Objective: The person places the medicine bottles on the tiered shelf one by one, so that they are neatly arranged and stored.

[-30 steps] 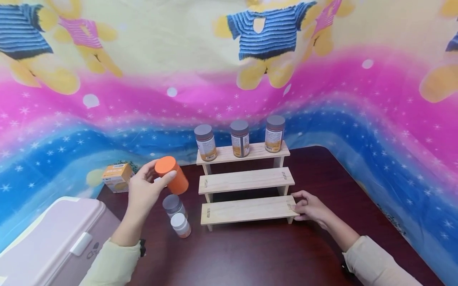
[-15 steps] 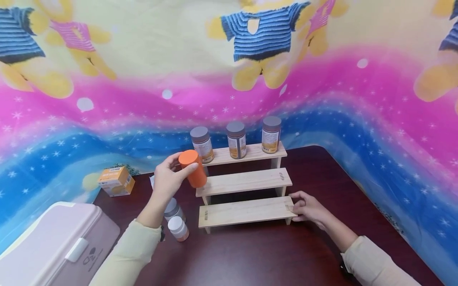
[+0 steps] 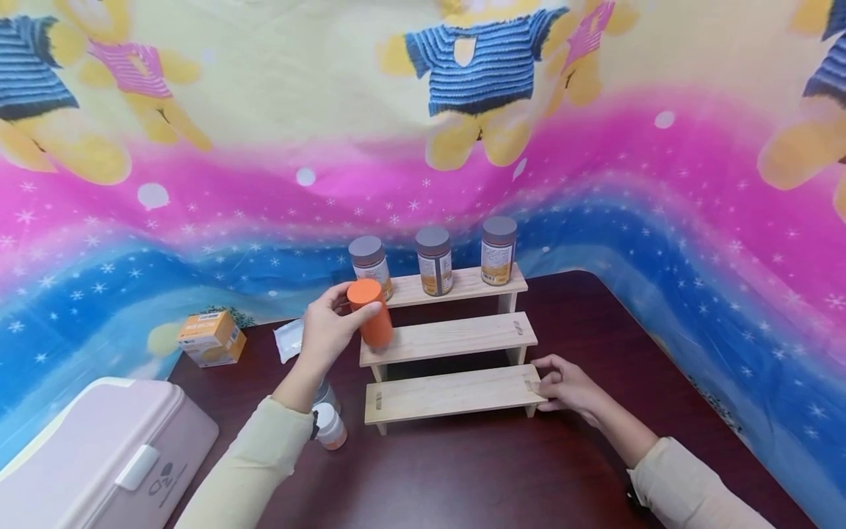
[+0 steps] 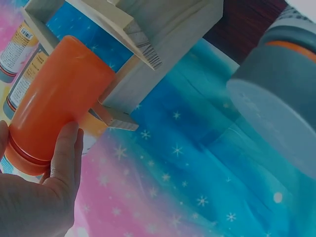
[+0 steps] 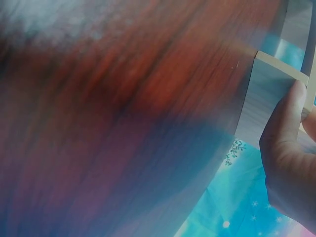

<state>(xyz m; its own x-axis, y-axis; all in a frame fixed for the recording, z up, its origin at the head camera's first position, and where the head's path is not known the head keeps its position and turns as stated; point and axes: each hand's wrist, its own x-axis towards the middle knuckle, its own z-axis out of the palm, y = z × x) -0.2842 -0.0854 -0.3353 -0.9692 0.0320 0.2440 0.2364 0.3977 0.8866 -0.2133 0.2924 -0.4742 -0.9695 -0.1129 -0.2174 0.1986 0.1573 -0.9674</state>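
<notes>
My left hand (image 3: 324,327) grips an orange bottle (image 3: 375,323) by its upper part, thumb on the near side. The bottle is over the left end of the wooden stand's middle step (image 3: 456,336); whether its base touches the wood I cannot tell. In the left wrist view the same orange bottle (image 4: 61,98) lies across the stand's end. At the right end of the bottom step (image 3: 443,397), my right hand (image 3: 570,388) pinches the board. Its thumb presses the wood in the right wrist view, where the stand (image 5: 266,94) is partly cut off.
Three grey-lidded jars (image 3: 434,261) stand along the top step. A white-capped bottle (image 3: 330,426) and a mostly hidden grey-lidded jar (image 3: 328,397) are left of the stand. A white packet (image 3: 288,340), an orange box (image 3: 211,339) and a pale pink case (image 3: 112,448) lie farther left.
My left hand has carried the orange bottle rightward from above the loose jars to the middle step's left end. The white packet has come into fuller view. My right hand stays on the bottom step.
</notes>
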